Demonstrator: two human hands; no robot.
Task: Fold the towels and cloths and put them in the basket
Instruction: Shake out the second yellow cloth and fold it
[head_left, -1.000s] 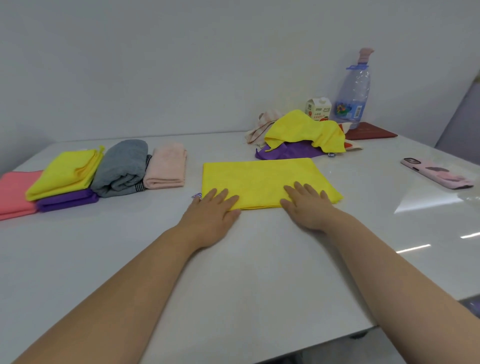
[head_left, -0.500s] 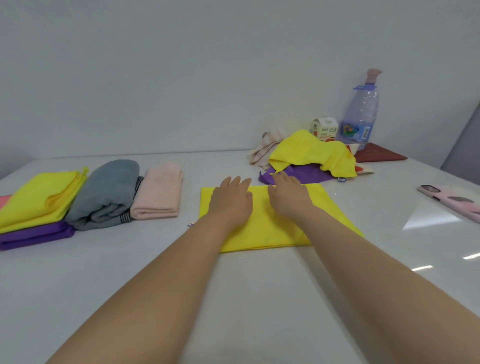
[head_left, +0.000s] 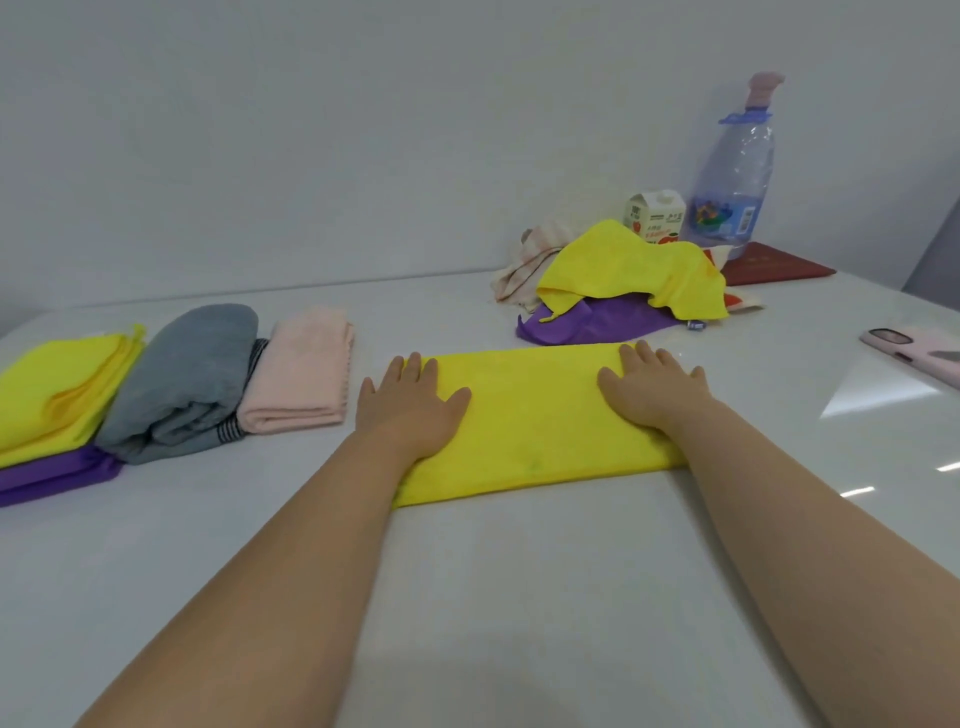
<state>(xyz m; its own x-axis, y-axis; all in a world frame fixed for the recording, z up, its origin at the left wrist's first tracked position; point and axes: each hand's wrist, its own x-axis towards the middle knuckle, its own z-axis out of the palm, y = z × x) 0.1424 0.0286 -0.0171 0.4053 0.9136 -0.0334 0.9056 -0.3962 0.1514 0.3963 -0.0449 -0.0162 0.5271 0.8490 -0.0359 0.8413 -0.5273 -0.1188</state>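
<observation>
A yellow cloth (head_left: 530, 415), folded into a flat rectangle, lies on the white table (head_left: 493, 597) in front of me. My left hand (head_left: 410, 402) presses flat on its left end and my right hand (head_left: 649, 389) presses flat on its right end, fingers straight. Behind it sits an unfolded heap: a crumpled yellow cloth (head_left: 628, 270) over a purple cloth (head_left: 597, 325) and a striped beige cloth (head_left: 524, 265). At the left lie folded pieces: a pink towel (head_left: 301, 379), a grey towel (head_left: 182, 379), a yellow cloth (head_left: 57, 389) on a purple one (head_left: 52, 475). No basket is in view.
A large water bottle (head_left: 735, 176), a small carton (head_left: 654, 213) and a dark red booklet (head_left: 774, 265) stand at the back right by the wall. A pink phone (head_left: 914, 351) lies near the right edge.
My hands went from the cloth's near edge to its middle, then slid apart to its two ends. The cloth now lies as a narrower, folded rectangle.
</observation>
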